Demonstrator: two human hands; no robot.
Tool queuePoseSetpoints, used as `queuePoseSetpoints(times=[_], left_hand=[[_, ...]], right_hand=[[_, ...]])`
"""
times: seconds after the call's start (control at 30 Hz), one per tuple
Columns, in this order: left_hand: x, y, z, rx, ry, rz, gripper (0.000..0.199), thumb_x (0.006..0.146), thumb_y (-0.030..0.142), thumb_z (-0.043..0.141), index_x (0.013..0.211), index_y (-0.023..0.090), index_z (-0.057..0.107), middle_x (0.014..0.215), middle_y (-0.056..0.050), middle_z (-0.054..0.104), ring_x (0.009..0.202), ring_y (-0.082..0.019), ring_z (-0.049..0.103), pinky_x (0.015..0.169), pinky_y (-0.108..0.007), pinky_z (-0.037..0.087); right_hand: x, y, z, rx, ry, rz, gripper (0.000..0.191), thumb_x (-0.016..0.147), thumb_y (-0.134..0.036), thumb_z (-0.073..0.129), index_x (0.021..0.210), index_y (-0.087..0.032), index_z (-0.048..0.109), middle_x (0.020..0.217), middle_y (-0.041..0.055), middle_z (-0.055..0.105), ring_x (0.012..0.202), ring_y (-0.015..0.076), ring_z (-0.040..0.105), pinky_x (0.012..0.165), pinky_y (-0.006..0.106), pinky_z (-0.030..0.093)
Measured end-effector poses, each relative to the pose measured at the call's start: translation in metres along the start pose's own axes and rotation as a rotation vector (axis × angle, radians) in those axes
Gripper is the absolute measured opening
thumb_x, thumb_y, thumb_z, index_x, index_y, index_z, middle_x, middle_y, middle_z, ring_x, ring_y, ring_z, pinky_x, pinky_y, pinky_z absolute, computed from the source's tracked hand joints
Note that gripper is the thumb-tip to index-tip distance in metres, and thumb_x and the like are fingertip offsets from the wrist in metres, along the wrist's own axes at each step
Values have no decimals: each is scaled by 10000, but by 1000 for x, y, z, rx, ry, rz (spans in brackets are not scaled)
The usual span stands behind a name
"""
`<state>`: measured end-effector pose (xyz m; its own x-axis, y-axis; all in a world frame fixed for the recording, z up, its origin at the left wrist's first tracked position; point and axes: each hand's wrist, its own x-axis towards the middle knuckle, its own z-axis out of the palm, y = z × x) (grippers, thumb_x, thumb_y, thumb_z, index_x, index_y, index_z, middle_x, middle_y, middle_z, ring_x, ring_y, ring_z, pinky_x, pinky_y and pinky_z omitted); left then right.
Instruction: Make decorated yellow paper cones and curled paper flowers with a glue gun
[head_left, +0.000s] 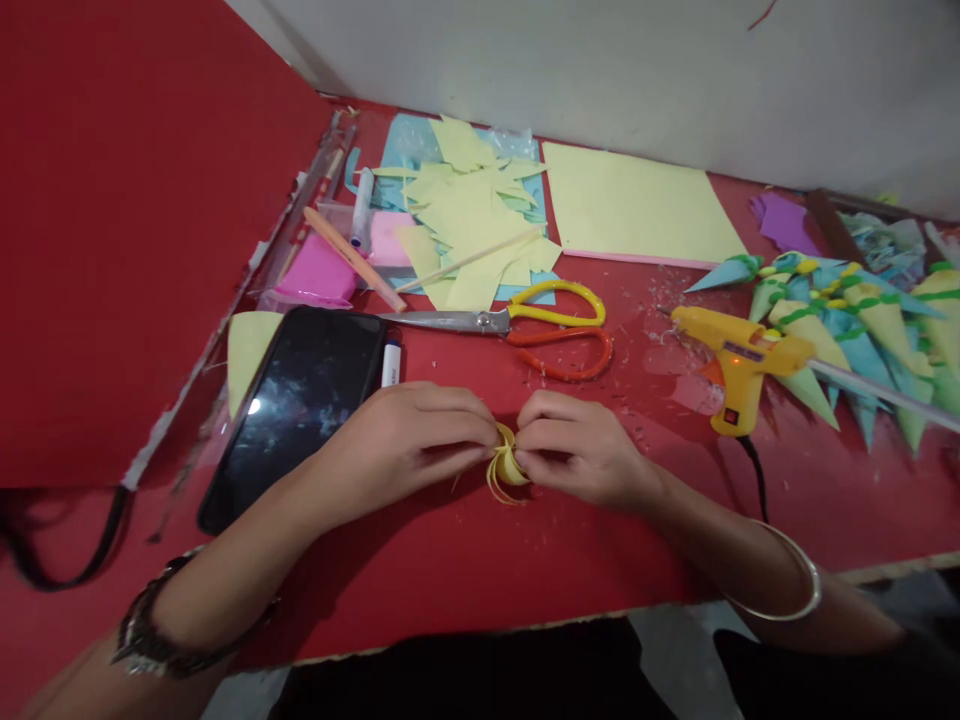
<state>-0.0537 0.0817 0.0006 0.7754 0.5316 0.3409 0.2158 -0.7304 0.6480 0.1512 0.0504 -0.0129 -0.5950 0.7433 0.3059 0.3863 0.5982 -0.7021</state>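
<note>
Between my hands, just above the red tabletop, is a small yellow paper piece (510,466) with curled strips hanging below. My left hand (420,435) pinches it from the left, fingers pressed together. From the right, my right hand (581,447) pinches the same curled paper. My fingertips hide part of it. Beyond my hands lie large scissors (480,321) with one yellow and one red handle loop, blades pointing left. A black phone (300,400) lies to the left of my left hand, a white marker (391,364) beside it.
A yellow glue gun (739,365) with its orange light lit lies at right, a glue stick in its back. Behind it are several paper cones (806,325). Yellow paper scraps (480,215), a yellow sheet (637,205) and a pink packet (319,270) lie at the back.
</note>
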Motion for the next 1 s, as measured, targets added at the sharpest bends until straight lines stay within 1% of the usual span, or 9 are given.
queuePoseSetpoints(times=[0.13,0.33,0.47,0.7,0.8,1.0], left_hand=[[0,1,-1,10,8,-27,100,838,180,522,830,184,621,763,-15,669,709,-108,614,644,-186,463],[-1,0,0,18,17,-18,107,845,186,516,824,187,621,743,-10,674,684,-105,612,636,-191,461],[0,1,1,49,28,-3,109,845,186,514,815,184,618,730,-10,675,665,-107,611,626,-202,458],[2,3,0,71,30,-26,128,843,193,508,781,187,620,697,-2,672,631,-99,602,608,-202,444],[1,3,0,95,35,-15,132,846,191,503,780,185,617,695,-1,672,627,-100,600,604,-207,436],[1,3,0,102,12,-19,150,856,214,490,785,193,621,697,3,678,634,-100,606,617,-206,424]], right_hand=[[-1,0,-1,-43,-9,2,227,876,-248,439,723,-170,587,733,19,537,644,86,490,576,194,394],[-1,0,-1,-112,-30,7,267,895,-290,415,755,-173,609,742,23,546,636,87,498,562,194,387],[-2,0,-1,-128,-35,9,267,896,-286,416,763,-171,617,743,23,542,635,88,492,562,195,384],[-2,0,-1,-145,-42,24,283,899,-293,404,757,-175,618,743,20,539,632,85,485,560,192,377],[-2,0,0,-153,-39,25,278,897,-287,411,750,-173,618,738,18,537,628,84,484,555,191,373],[-2,-1,0,-160,-37,24,287,900,-290,401,750,-175,617,733,20,535,626,86,485,557,192,373]])
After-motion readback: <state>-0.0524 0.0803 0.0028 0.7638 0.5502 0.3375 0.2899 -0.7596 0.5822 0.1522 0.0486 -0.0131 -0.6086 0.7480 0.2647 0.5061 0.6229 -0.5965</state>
